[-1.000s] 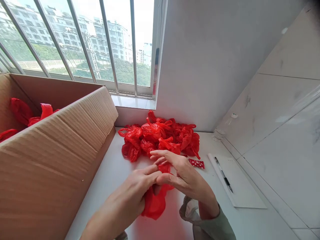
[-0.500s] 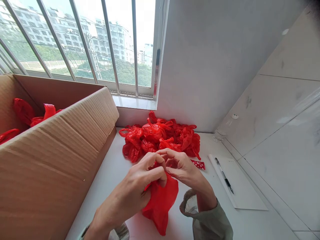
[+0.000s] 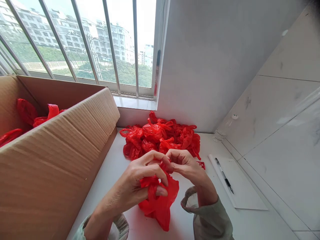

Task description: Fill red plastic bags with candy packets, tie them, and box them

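Observation:
A red plastic bag (image 3: 161, 208) hangs from both hands above the white tabletop, its lower part bunched and pointed. My left hand (image 3: 140, 175) has its fingers curled round the bag's upper part, with the thumb tucked against a loop of it. The fingertips of my right hand (image 3: 183, 165) pinch the bag's top beside the left fingers. Just beyond the hands lies a heap of crumpled, knotted red plastic bags (image 3: 162, 135). Partly behind my right hand, a small red piece with white dots (image 3: 201, 165) shows.
At the left a tall cardboard box (image 3: 62, 160) holds more red bags (image 3: 47, 115). On the right a black pen (image 3: 225, 176) rests on white paper (image 3: 241, 183). A clear bottle (image 3: 222, 131) stands by the wall corner. A barred window (image 3: 117, 63) is behind the box.
My left thumb has come into view under a loop of the bag, and the left fingers have opened out somewhat. My right fingers have drawn slightly closer to me around the bag's top.

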A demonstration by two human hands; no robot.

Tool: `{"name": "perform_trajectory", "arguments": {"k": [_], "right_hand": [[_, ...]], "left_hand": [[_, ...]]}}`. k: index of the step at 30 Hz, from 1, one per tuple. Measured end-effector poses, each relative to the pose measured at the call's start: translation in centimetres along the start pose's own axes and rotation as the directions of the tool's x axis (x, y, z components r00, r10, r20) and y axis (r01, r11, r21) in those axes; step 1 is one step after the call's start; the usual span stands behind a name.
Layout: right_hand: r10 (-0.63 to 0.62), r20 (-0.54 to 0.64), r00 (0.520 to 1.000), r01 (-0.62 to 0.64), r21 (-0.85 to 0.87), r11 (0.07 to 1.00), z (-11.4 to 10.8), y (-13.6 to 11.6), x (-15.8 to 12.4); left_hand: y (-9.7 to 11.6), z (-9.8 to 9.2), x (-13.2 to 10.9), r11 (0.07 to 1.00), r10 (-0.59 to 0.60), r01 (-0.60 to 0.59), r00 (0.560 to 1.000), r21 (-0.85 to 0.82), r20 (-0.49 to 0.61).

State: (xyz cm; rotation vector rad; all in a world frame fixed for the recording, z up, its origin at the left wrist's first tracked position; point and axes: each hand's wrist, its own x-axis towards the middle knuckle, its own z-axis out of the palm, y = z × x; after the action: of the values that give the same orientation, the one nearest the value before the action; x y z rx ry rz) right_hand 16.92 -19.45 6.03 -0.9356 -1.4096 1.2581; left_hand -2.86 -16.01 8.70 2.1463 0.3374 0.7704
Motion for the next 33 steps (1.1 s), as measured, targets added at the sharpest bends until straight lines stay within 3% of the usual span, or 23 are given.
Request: {"name": "perform_trajectory", "arguments": {"k": [5, 9, 12, 16, 20, 27, 30, 33], "right_hand": [[-0.052, -0.090, 0.995, 0.031, -0.221, 0.975, -0.4, -0.9, -0.7], [-0.045, -0.144, 0.989, -0.012, -0.372, 0.928, -1.6, -1.6, -1.9], [0.012, -0.253, 0.968, -0.101, -0.343, 0.934, -3.2, -1.3, -2.5], [0.055, -0.430, 0.901, -0.198, -0.295, 0.935, -5.6, 0.1, -2.8], [0.046, -0.520, 0.853, -0.229, -0.293, 0.928, -7.5, 1.0, -3.0], [0.045, -0.533, 0.845, -0.283, -0.375, 0.883, -8.4, 2.0, -3.0], [0.094, -0.499, 0.861, -0.377, -0.504, 0.777, -7.5, 1.9, -2.8], [0.216, -0.415, 0.884, -0.450, -0.628, 0.635, -6.2, 1.2, -2.9]], "left_hand": [[0.0, -1.4, -0.4, 0.986, 0.045, -0.017, 0.985, 0.165, -0.165], [-0.1, -3.7, -1.9, 0.955, -0.024, 0.049, 0.996, 0.294, -0.086], [0.0, -4.7, -3.4, 0.922, -0.147, 0.142, 0.989, 0.359, -0.012], [0.6, -4.7, -4.7, 0.855, -0.223, 0.216, 0.974, 0.472, -0.043], [1.6, -4.6, -6.0, 0.827, -0.255, 0.254, 0.965, 0.502, -0.068], [3.2, -4.6, -8.0, 0.724, -0.315, 0.399, 0.917, 0.563, -0.244], [2.6, -4.8, -7.4, 0.683, -0.407, 0.469, 0.881, 0.559, -0.243], [1.8, -4.6, -6.4, 0.568, -0.563, 0.573, 0.794, 0.591, -0.228]]}}
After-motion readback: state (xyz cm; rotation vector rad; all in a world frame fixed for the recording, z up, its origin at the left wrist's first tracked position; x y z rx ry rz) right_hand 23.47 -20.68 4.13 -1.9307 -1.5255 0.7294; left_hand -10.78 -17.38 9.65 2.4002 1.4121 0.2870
